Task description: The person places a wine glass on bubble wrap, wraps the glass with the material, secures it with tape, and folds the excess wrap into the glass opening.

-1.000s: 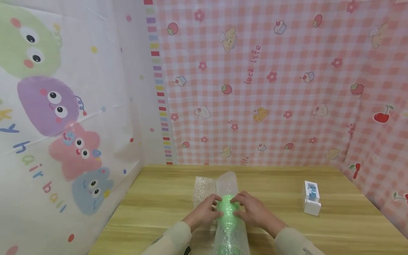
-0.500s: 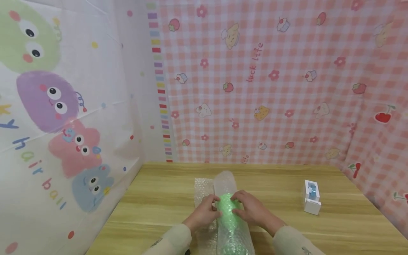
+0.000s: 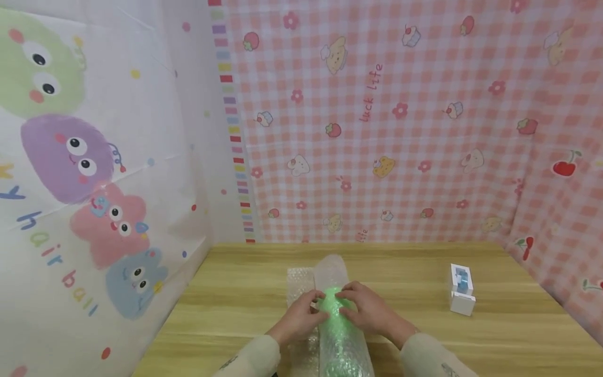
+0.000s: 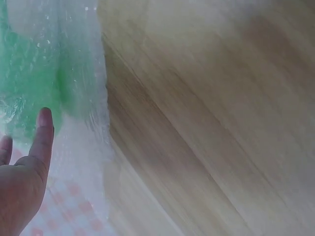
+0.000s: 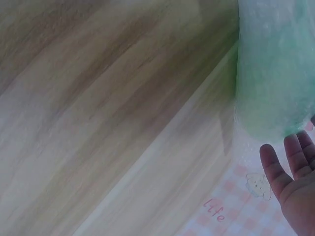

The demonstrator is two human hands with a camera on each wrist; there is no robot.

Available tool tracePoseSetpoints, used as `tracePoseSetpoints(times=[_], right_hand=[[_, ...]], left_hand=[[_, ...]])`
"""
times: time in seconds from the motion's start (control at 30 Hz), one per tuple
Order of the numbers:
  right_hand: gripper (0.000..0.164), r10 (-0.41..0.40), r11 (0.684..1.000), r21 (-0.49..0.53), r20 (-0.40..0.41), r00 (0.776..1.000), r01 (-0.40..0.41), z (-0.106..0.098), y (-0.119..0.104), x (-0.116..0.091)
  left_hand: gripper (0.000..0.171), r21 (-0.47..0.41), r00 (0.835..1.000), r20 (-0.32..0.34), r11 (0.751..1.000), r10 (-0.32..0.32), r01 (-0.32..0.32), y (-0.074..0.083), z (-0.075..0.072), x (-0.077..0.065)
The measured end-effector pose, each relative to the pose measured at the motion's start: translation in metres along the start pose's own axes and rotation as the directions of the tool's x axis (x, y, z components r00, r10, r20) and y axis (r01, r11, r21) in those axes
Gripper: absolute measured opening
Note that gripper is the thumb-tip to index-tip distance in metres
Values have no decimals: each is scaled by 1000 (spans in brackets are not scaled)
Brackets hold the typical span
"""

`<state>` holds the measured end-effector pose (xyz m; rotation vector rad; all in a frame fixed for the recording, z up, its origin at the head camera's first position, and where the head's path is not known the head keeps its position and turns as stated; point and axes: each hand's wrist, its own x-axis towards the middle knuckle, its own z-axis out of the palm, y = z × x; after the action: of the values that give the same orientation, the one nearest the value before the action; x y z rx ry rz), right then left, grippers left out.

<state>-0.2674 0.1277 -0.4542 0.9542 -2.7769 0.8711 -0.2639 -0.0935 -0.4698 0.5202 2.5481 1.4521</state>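
Note:
A green rounded object (image 3: 338, 314) lies inside a long roll of clear bubble wrap (image 3: 331, 268) on the table, its details blurred by the plastic. From the left side, my left hand (image 3: 299, 315) presses fingertips and thumb against the roll. My right hand (image 3: 372, 310) does likewise from the right, its fingers bent over the green part. One nearly straight digit lies against the wrap in the left wrist view. In the right wrist view, extended fingers (image 5: 295, 150) meet the end of the green bundle. A flat flap of bubble wrap (image 3: 300, 280) spreads out to the left.
A small white holder with a blue piece (image 3: 462, 289), looking like a tape dispenser, stands on the right of the wooden table (image 3: 400, 262). Printed cloth walls (image 3: 377, 131) border the table at the back and both sides.
The far end of the roll has shifted a little to the left and its near end slightly right. Both hands stay on its sides, the right one slightly further left.

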Motion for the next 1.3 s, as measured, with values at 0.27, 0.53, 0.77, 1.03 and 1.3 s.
tracePoseSetpoints(times=[0.27, 0.53, 0.77, 1.03, 1.3], right_hand=[[36, 65, 996, 58, 10, 998, -65, -3, 0, 0], [34, 6, 1000, 14, 9, 1000, -6, -3, -3, -1], [35, 30, 999, 34, 21, 999, -31, -7, -3, -2], [36, 8, 998, -57, -25, 1000, -9, 0, -5, 2], [33, 12, 1000, -18, 13, 1000, -12, -3, -2, -1]], left_hand=[[38, 9, 1000, 11, 1000, 25, -26, 0, 0, 2], [39, 24, 1000, 21, 999, -23, 22, 5, -1, -2], [41, 13, 1000, 19, 1000, -11, 10, 5, -1, -1], [39, -18, 1000, 12, 1000, 14, -14, 0, -2, -3], [38, -49, 1000, -2, 999, 18, -18, -1, -1, -3]])
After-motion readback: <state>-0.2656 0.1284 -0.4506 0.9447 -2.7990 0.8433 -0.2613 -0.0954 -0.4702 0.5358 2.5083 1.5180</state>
